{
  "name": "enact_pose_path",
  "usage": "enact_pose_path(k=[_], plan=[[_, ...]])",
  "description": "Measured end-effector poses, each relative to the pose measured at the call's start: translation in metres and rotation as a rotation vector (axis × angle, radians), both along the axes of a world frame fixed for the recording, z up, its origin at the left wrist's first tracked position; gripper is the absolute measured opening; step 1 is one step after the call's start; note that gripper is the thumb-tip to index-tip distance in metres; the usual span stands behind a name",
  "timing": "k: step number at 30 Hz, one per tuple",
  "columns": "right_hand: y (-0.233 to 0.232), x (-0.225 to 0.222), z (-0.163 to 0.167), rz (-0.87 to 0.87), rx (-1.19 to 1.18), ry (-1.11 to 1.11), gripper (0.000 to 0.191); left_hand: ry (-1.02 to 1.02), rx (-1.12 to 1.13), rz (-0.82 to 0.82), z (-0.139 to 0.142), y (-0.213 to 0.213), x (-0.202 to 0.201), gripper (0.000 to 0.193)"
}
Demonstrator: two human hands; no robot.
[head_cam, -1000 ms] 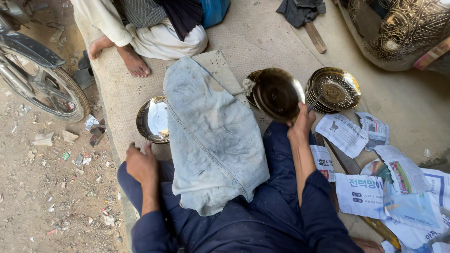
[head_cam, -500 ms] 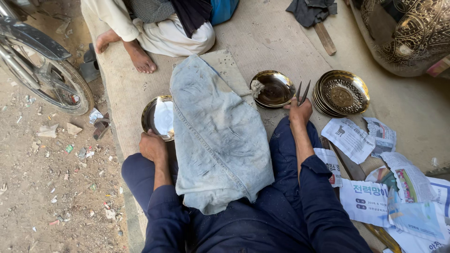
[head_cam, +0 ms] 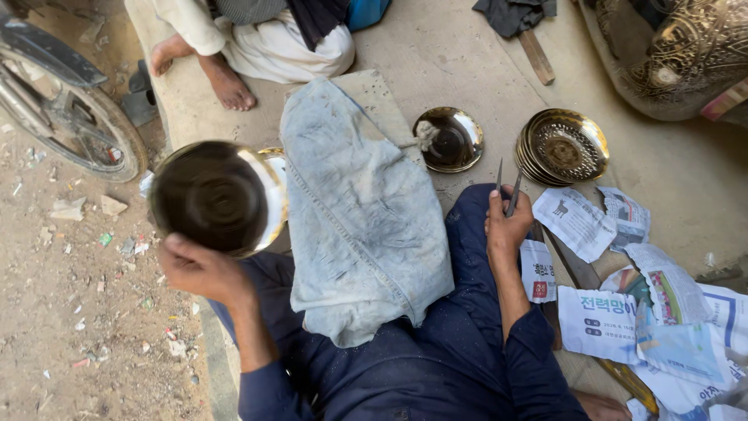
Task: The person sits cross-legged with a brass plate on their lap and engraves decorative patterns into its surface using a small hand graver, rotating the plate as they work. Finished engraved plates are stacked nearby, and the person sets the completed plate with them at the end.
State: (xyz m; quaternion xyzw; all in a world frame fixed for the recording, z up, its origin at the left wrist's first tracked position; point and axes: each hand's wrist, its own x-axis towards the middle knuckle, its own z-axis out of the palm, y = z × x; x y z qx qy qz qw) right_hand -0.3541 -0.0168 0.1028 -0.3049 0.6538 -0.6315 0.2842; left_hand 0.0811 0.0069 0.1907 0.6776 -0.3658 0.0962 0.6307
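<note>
Left hand (head_cam: 199,269) grips the brass bowl (head_cam: 218,196) raised left of the lap cloth (head_cam: 362,218), probably for inspection, while right hand (head_cam: 506,226) pinches two thin tools (head_cam: 506,185).

Just beyond the right hand's fingers (head_cam: 499,212), which pinch two thin metal tools (head_cam: 506,187), bare floor leads to a brass bowl (head_cam: 449,139). A stack of bowls (head_cam: 562,146) blocks the outer side; newspapers (head_cam: 623,273) crowd behind. A grey cloth (head_cam: 358,210) fills the inner side. The left hand's fingers (head_cam: 183,257) grip a raised bowl (head_cam: 216,198); a wheel (head_cam: 70,125) stands further out.
</note>
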Motion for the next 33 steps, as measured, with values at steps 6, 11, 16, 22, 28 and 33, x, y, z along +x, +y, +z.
enact_pose_path(k=[6,11,16,22,28,33], plan=[[0.017,0.027,0.058,0.073,-0.048,0.080,0.048,0.230,0.085,-0.390,0.046,0.017,-0.068,0.033],[0.044,0.039,0.125,0.238,-0.077,0.329,0.053,0.193,0.214,-0.688,0.037,0.016,-0.135,0.023],[0.070,0.054,0.189,0.475,0.071,0.723,0.049,-0.095,0.344,-0.699,0.036,0.025,-0.150,0.049],[0.073,0.083,0.226,0.703,0.124,1.139,0.037,-0.254,0.544,-0.672,0.054,0.028,-0.162,0.113],[0.060,0.098,0.230,0.796,0.135,1.250,0.038,-0.257,0.610,-0.663,0.054,0.022,-0.161,0.114],[0.058,0.101,0.229,0.840,0.151,1.251,0.038,-0.269,0.553,-0.661,0.047,0.023,-0.156,0.111]])
